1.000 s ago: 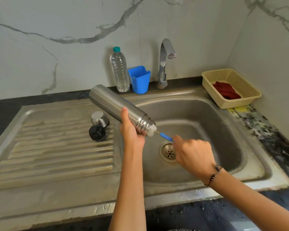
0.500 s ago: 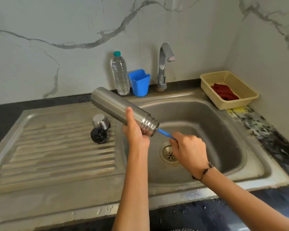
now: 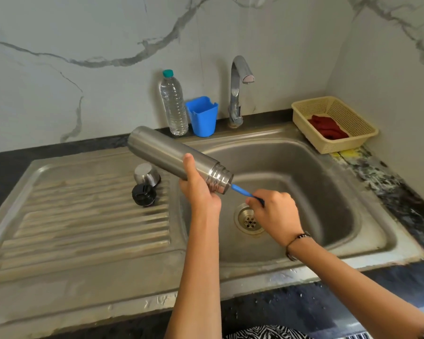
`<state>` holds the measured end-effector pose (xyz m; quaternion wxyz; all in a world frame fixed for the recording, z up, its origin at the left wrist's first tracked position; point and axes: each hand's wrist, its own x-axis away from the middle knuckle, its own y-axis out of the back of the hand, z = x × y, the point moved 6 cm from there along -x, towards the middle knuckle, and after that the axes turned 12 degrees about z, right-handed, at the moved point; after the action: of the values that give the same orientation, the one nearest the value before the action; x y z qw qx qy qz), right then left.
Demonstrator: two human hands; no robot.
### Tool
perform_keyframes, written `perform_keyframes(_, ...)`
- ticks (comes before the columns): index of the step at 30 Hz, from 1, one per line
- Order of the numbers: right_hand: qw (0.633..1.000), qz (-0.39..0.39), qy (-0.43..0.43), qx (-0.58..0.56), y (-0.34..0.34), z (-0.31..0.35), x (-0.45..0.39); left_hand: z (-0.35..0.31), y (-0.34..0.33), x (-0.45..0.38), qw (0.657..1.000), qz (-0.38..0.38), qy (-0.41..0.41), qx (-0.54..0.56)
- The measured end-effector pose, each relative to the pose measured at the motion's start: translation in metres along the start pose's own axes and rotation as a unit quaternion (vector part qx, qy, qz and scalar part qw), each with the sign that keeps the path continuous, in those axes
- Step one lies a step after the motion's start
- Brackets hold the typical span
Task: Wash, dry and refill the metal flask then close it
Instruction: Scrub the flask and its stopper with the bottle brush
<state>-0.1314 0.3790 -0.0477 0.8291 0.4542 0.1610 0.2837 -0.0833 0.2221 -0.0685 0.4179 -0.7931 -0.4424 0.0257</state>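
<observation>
A person's right hand (image 3: 273, 212) grips a blue brush handle (image 3: 242, 191) pushed into the mouth of the metal flask (image 3: 171, 154), which the left hand (image 3: 198, 189) clasps over the sink (image 3: 348, 216). The flask's long axis slants up and away leftward from both hands; 2 caps (image 3: 146, 184) sit beyond.

The brush (image 3: 241, 191) head is hidden inside the flask (image 3: 167, 152); its handle end vanishes in the right hand (image 3: 275, 214). Left fingers are hidden behind the flask.
</observation>
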Motion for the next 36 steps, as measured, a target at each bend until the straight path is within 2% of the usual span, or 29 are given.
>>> perform_keyframes(4, 0.999, 0.025, 0.001, -0.044, 0.001, -0.005, 0.008, -0.010, -0.003, -0.004, 1.000, 0.018, -0.014, 0.015)
perform_keyframes(7, 0.989, 0.087, -0.024, -0.114, 0.005, -0.003, 0.005, -0.010, -0.006, -0.004, 0.999, 0.030, -0.012, 0.026)
perform_keyframes(11, 0.953, 0.158, -0.045, -0.256, 0.003, 0.012, 0.004, -0.007, -0.010, 0.000, 0.998, 0.058, 0.011, -0.010)
perform_keyframes(15, 0.907, 0.208, -0.087, -0.356, 0.008, 0.008, 0.014, -0.012, -0.010, -0.003, 0.996, 0.081, 0.008, 0.027)
perform_keyframes(19, 0.885, 0.220, -0.104, -0.397, -0.004, 0.017, 0.011, -0.009, -0.019, -0.001, 0.987, 0.137, 0.024, -0.085)
perform_keyframes(21, 0.849, 0.247, -0.104, -0.455, -0.008, 0.016, 0.013, -0.016, -0.024, -0.002, 0.975, 0.181, 0.022, -0.126)
perform_keyframes(22, 0.818, 0.269, -0.104, -0.498, -0.009, 0.014, 0.015, -0.019, -0.024, -0.003, 0.970, 0.207, 0.023, -0.122)
perform_keyframes(26, 0.660, 0.359, -0.122, -0.649, -0.011, 0.020, 0.029, -0.024, -0.025, 0.000, 0.957, 0.289, 0.028, 0.011)
perform_keyframes(27, 0.641, 0.378, -0.127, -0.656, -0.013, 0.022, 0.034, -0.020, -0.028, 0.003, 0.951, 0.305, 0.033, 0.029)
perform_keyframes(28, 0.637, 0.395, -0.128, -0.649, -0.015, 0.024, 0.038, -0.016, -0.030, 0.007, 0.946, 0.320, 0.037, 0.038)
perform_keyframes(29, 0.644, 0.406, -0.131, -0.635, -0.017, 0.026, 0.041, -0.013, -0.034, 0.011, 0.943, 0.328, 0.039, 0.045)
perform_keyframes(30, 0.669, 0.404, -0.135, -0.609, -0.018, 0.025, 0.042, -0.011, -0.035, 0.013, 0.943, 0.328, 0.035, 0.048)
perform_keyframes(31, 0.717, 0.379, -0.134, -0.569, -0.016, 0.022, 0.039, -0.009, -0.035, 0.014, 0.946, 0.319, 0.031, 0.049)
perform_keyframes(32, 0.789, 0.328, -0.121, -0.505, -0.011, 0.017, 0.033, -0.009, -0.032, 0.011, 0.955, 0.293, 0.028, 0.041)
perform_keyframes(34, 0.933, 0.187, -0.043, -0.303, 0.007, 0.011, 0.023, -0.008, -0.018, 0.000, 0.974, 0.226, 0.025, 0.016)
perform_keyframes(35, 0.973, 0.132, 0.005, -0.189, 0.014, 0.012, 0.023, -0.008, -0.010, -0.005, 0.980, 0.199, 0.023, 0.018)
perform_keyframes(36, 0.989, 0.103, 0.034, -0.102, 0.016, 0.011, 0.026, -0.008, -0.003, -0.009, 0.985, 0.171, 0.018, 0.030)
